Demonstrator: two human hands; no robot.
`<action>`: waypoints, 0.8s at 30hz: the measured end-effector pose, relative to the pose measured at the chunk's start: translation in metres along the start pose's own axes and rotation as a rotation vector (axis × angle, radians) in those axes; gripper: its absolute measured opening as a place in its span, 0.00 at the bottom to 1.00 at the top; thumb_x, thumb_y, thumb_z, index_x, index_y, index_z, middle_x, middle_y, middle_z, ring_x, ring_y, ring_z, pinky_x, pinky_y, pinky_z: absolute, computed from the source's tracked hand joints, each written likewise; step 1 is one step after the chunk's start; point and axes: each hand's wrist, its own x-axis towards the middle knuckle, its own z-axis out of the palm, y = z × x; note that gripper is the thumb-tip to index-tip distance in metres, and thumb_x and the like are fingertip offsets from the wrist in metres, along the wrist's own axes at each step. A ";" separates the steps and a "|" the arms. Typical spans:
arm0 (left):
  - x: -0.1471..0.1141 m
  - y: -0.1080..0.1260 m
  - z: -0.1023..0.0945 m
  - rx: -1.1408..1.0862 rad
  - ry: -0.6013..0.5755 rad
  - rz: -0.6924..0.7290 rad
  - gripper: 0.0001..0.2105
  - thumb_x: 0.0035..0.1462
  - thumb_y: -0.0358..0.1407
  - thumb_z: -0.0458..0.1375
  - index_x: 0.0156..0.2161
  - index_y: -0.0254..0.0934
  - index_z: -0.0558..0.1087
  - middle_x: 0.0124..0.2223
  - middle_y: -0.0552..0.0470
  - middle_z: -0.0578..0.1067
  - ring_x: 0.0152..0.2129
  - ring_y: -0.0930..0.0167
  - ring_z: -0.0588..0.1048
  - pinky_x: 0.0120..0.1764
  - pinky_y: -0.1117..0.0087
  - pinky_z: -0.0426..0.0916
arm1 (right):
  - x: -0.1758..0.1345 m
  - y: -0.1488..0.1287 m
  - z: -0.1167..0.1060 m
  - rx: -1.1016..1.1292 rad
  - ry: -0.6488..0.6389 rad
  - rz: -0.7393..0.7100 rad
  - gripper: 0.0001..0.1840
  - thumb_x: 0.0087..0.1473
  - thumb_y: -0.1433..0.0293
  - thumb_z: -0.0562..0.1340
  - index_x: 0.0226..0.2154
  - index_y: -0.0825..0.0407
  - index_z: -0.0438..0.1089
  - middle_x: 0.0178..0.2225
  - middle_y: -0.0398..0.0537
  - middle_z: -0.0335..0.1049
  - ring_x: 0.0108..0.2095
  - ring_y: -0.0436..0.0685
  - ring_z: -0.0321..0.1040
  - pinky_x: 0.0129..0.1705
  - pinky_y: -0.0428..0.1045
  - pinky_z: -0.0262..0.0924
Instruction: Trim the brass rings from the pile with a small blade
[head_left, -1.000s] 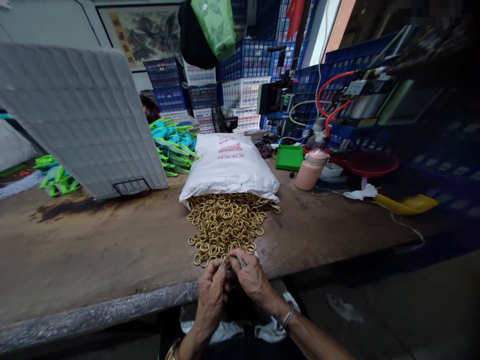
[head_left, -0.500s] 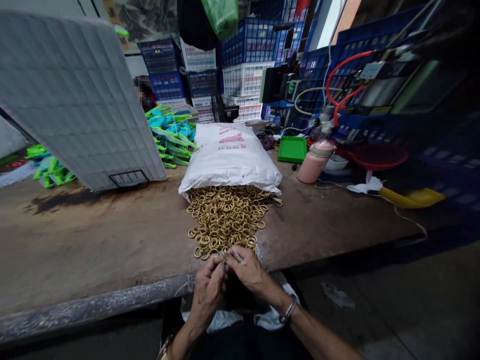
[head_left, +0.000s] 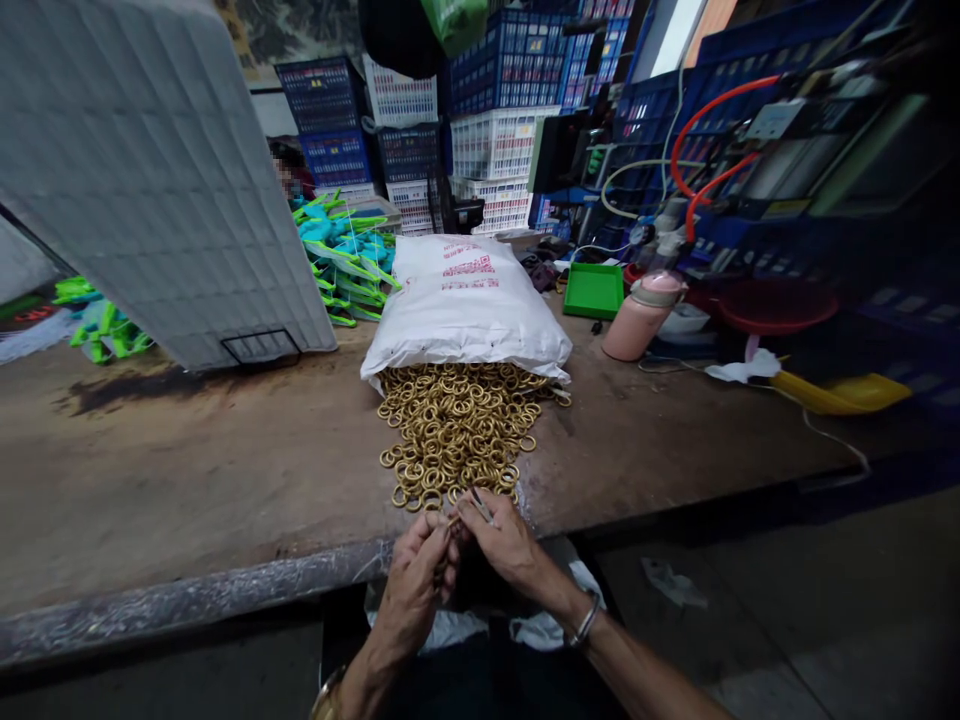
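A heap of gold-coloured rings [head_left: 457, 430] spills from the mouth of a white printed sack [head_left: 465, 300] onto the table. At the heap's near edge, over the table's front edge, my two hands meet. My left hand [head_left: 421, 565] is closed, pinching what looks like one gold-coloured ring [head_left: 452, 521] between thumb and fingers. Closed too is my right hand [head_left: 506, 545], with a small pointed metal tool [head_left: 482, 506] sticking up between thumb and fingers. Its exact kind is too small to tell. The fingertips of both hands almost touch and partly hide what they hold.
A tall grey padded panel [head_left: 165, 190] stands at left beside green and blue plastic pieces [head_left: 349, 260]. Rightward are a green tray [head_left: 594, 290], a pink bottle [head_left: 641, 318] and a yellow scoop [head_left: 840, 393]. Stacked crates [head_left: 495, 150] fill the back; a person sits behind the panel.
The view has shifted slightly, so the background sits a little higher and further right. My hands stay together at the heap's edge, with small finger movements; the metal tool's tip shows more.
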 end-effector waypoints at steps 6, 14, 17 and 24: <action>-0.001 0.003 0.002 0.078 0.071 0.046 0.17 0.43 0.50 0.58 0.27 0.37 0.61 0.19 0.61 0.63 0.10 0.82 0.57 0.14 0.81 0.49 | -0.010 0.005 -0.001 -0.373 -0.033 -0.076 0.07 0.46 0.77 0.51 0.25 0.51 0.61 0.22 0.41 0.64 0.24 0.48 0.58 0.27 0.43 0.47; -0.002 0.003 0.002 0.138 0.113 0.081 0.17 0.43 0.50 0.57 0.27 0.37 0.62 0.18 0.61 0.63 0.10 0.82 0.58 0.13 0.81 0.50 | -0.016 0.003 0.002 -0.640 -0.129 -0.097 0.16 0.38 0.80 0.50 0.32 0.51 0.63 0.27 0.44 0.68 0.29 0.52 0.62 0.28 0.45 0.44; -0.002 0.001 -0.001 0.148 0.127 0.084 0.16 0.43 0.49 0.57 0.27 0.37 0.63 0.17 0.61 0.64 0.10 0.82 0.58 0.13 0.81 0.50 | -0.015 0.002 0.003 -0.683 -0.142 -0.083 0.18 0.38 0.80 0.50 0.34 0.51 0.62 0.29 0.45 0.69 0.30 0.52 0.63 0.29 0.45 0.44; -0.019 0.005 -0.002 0.109 0.017 0.150 0.14 0.47 0.46 0.58 0.25 0.36 0.64 0.18 0.59 0.64 0.11 0.82 0.58 0.14 0.80 0.52 | -0.007 -0.005 -0.008 -0.763 -0.070 -0.008 0.15 0.42 0.80 0.50 0.34 0.52 0.62 0.28 0.46 0.69 0.29 0.52 0.63 0.29 0.45 0.44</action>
